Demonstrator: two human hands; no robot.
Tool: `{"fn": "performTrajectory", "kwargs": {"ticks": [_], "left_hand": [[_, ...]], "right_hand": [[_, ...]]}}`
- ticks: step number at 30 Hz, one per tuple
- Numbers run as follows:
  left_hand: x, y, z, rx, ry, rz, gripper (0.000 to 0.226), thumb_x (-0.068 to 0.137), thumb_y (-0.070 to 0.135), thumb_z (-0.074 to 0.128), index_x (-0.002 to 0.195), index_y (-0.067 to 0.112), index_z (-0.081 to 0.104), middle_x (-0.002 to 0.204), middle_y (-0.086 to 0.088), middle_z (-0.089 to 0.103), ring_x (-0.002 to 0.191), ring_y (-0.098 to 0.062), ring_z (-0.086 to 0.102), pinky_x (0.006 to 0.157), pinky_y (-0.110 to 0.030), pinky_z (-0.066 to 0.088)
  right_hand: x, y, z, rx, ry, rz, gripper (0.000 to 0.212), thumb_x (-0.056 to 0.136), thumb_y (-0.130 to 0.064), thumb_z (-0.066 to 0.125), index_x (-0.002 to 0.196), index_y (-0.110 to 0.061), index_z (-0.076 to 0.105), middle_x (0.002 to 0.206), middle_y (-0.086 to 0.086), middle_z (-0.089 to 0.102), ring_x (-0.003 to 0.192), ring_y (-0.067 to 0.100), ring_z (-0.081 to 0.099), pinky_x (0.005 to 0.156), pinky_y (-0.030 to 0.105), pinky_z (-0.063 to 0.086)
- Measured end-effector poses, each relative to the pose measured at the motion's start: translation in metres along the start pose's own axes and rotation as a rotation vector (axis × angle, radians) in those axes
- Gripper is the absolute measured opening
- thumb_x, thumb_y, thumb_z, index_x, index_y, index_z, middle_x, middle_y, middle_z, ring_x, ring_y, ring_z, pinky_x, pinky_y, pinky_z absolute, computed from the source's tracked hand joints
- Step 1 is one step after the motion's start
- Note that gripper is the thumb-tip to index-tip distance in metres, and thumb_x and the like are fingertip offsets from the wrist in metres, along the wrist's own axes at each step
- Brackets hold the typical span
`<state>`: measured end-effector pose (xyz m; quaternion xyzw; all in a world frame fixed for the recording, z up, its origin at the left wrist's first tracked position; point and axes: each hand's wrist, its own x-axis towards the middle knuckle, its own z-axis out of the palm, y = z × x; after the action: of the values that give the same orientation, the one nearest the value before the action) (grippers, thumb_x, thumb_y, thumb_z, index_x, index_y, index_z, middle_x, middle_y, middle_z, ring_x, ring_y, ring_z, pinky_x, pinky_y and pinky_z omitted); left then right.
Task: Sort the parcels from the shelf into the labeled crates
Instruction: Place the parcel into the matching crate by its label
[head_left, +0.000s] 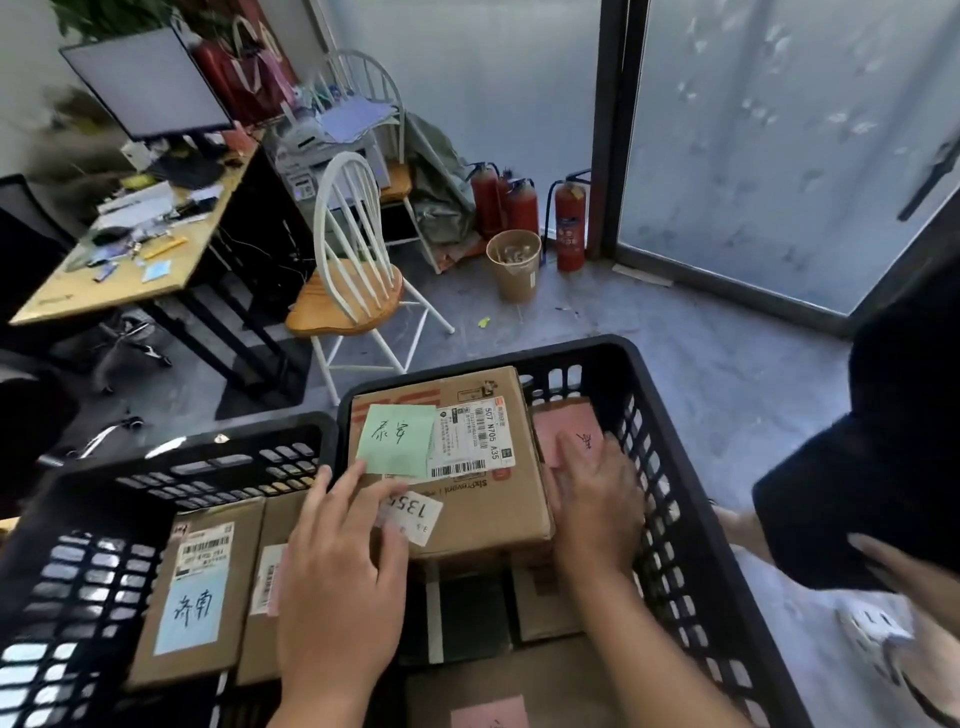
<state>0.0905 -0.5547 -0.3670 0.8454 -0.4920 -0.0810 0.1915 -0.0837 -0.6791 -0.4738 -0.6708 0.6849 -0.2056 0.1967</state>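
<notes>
A cardboard parcel (483, 499) with a green handwritten note and a shipping label lies on top of other parcels in the right black crate (670, 415). My left hand (337, 566) lies over its near left corner with fingers spread and fairly straight. My right hand (597, 499) rests flat against the parcel's right side, partly over a pink-labelled parcel (563, 421) beside it. The left black crate (67, 571) holds a flat parcel with a blue note (197, 592) and another parcel next to it.
A white chair with a wooden seat (348, 291) stands just beyond the crates, a desk with a monitor (124, 244) at far left. Fire extinguishers (569, 223) and a paper bin (514, 265) stand by the glass door. Another person's arm with a dark object (857, 499) is at right.
</notes>
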Motion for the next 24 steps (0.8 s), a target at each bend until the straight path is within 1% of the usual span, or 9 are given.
{"fn": "performTrajectory", "kwargs": {"ticks": [2, 4, 8, 10, 13, 17, 20, 22, 24], "left_hand": [[-0.001, 0.001, 0.000, -0.012, 0.011, -0.019, 0.030, 0.105, 0.042, 0.047, 0.131, 0.054, 0.058, 0.165, 0.020, 0.040, 0.162, -0.008, 0.015, 0.124, -0.055, 0.031], [-0.002, 0.002, -0.001, -0.012, 0.007, -0.014, 0.031, 0.106, 0.043, 0.046, 0.131, 0.054, 0.058, 0.165, 0.021, 0.039, 0.162, -0.008, 0.015, 0.123, -0.055, 0.031], [-0.003, 0.000, -0.003, -0.040, -0.023, -0.017, 0.033, 0.106, 0.042, 0.050, 0.135, 0.052, 0.061, 0.166, 0.020, 0.038, 0.162, -0.007, 0.013, 0.125, -0.053, 0.028], [-0.005, -0.002, -0.005, -0.080, -0.037, -0.024, 0.035, 0.106, 0.036, 0.055, 0.136, 0.053, 0.061, 0.167, 0.019, 0.038, 0.162, -0.007, 0.013, 0.128, -0.052, 0.025], [-0.017, -0.003, -0.016, -0.185, -0.028, -0.076, 0.041, 0.106, 0.026, 0.059, 0.131, 0.058, 0.055, 0.167, 0.019, 0.037, 0.161, -0.006, 0.016, 0.131, -0.049, 0.022], [-0.050, -0.009, -0.042, -0.278, 0.049, -0.099, 0.034, 0.106, 0.034, 0.052, 0.123, 0.063, 0.053, 0.165, 0.021, 0.039, 0.160, -0.005, 0.019, 0.132, -0.052, 0.023], [-0.081, -0.022, -0.079, -0.307, 0.180, -0.099, 0.029, 0.106, 0.040, 0.050, 0.123, 0.062, 0.054, 0.160, 0.027, 0.040, 0.156, 0.002, 0.022, 0.130, -0.046, 0.027], [-0.107, -0.038, -0.114, -0.278, 0.284, -0.097, 0.031, 0.107, 0.039, 0.047, 0.132, 0.056, 0.058, 0.162, 0.028, 0.037, 0.154, 0.008, 0.018, 0.128, -0.038, 0.024], [-0.141, -0.056, -0.154, -0.253, 0.414, -0.111, 0.034, 0.107, 0.043, 0.044, 0.138, 0.050, 0.058, 0.165, 0.026, 0.034, 0.157, 0.007, 0.014, 0.128, -0.037, 0.022]], "right_hand": [[0.001, -0.002, 0.003, 0.047, 0.001, 0.009, 0.044, 0.100, -0.042, 0.055, 0.141, -0.029, 0.063, 0.152, 0.020, 0.048, 0.135, 0.039, 0.051, 0.102, 0.055, 0.052], [0.000, 0.001, 0.004, 0.164, -0.036, 0.037, 0.043, 0.106, -0.044, 0.046, 0.142, -0.028, 0.062, 0.160, 0.016, 0.040, 0.144, 0.035, 0.042, 0.112, 0.053, 0.044], [0.003, 0.008, -0.010, 0.481, -0.123, 0.075, 0.053, 0.108, -0.051, 0.034, 0.157, -0.033, 0.041, 0.169, 0.005, 0.027, 0.157, 0.023, 0.021, 0.127, 0.045, 0.022], [-0.002, 0.007, -0.022, 0.585, -0.094, 0.078, 0.054, 0.108, -0.052, 0.035, 0.158, -0.032, 0.040, 0.165, 0.003, 0.035, 0.154, 0.019, 0.027, 0.127, 0.046, 0.026], [-0.014, -0.008, -0.054, 0.654, 0.018, 0.027, 0.053, 0.103, -0.054, 0.041, 0.152, -0.031, 0.047, 0.152, -0.008, 0.051, 0.143, 0.010, 0.044, 0.118, 0.046, 0.042], [-0.038, -0.058, -0.112, 0.729, 0.031, -0.204, 0.032, 0.108, -0.038, 0.047, 0.138, -0.049, 0.052, 0.134, -0.036, 0.053, 0.129, -0.009, 0.046, 0.108, 0.025, 0.042], [-0.070, -0.113, -0.150, 0.746, -0.058, -0.422, 0.036, 0.107, -0.040, 0.047, 0.143, -0.045, 0.051, 0.135, -0.036, 0.049, 0.133, -0.006, 0.044, 0.110, 0.029, 0.040], [-0.104, -0.153, -0.169, 0.730, -0.116, -0.580, 0.043, 0.105, -0.052, 0.044, 0.146, -0.044, 0.050, 0.138, -0.036, 0.047, 0.136, -0.006, 0.041, 0.111, 0.030, 0.039], [-0.150, -0.190, -0.182, 0.700, -0.172, -0.755, 0.053, 0.101, -0.064, 0.038, 0.149, -0.044, 0.047, 0.143, -0.032, 0.046, 0.138, -0.006, 0.038, 0.114, 0.036, 0.039]]}}
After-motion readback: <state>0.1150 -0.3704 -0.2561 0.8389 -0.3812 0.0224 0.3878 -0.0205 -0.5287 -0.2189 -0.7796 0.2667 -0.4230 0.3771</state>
